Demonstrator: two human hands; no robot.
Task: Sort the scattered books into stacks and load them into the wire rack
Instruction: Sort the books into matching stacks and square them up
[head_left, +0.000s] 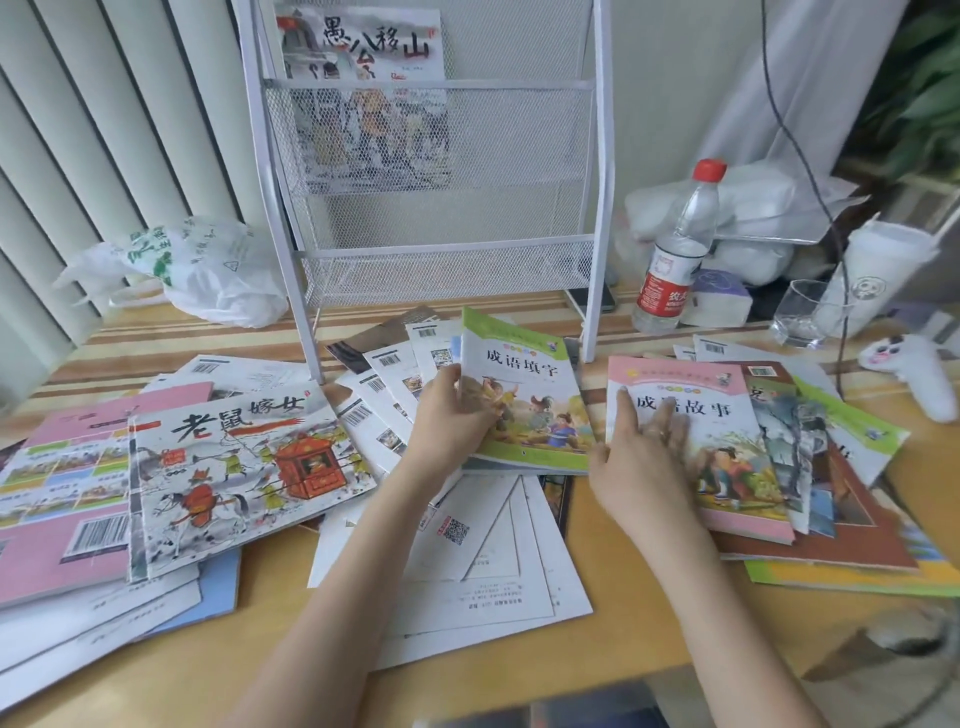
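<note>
Where the wooden table (260, 613) meets the ribbed wall at far left, a crumpled white plastic bag (208, 270) with green print lies beside the wire rack (431, 171). Nearer the camera, a pink-backed book (52, 519) lies flat with an ink-painted picture book (244, 467) of horses and a red sedan chair resting on top of it. Just right of these, a fan of white back covers (384, 395) with barcodes spreads over the table in front of the rack, which stands upright and holds one picture book (363, 52) in its top pocket. At the centre, the left hand (452, 421) grips the left edge of a green-bordered book (530, 400), fingers curled round it, lifting it slightly over loose white sheets (493, 561). Beside it, the right hand (639, 457) presses flat, fingers spread and straight, on a pink-bordered book (727, 457) topping a messy pile (841, 519). Behind stand a red-capped water bottle (680, 244), a glass (805, 312) and a white cup (872, 275).
</note>
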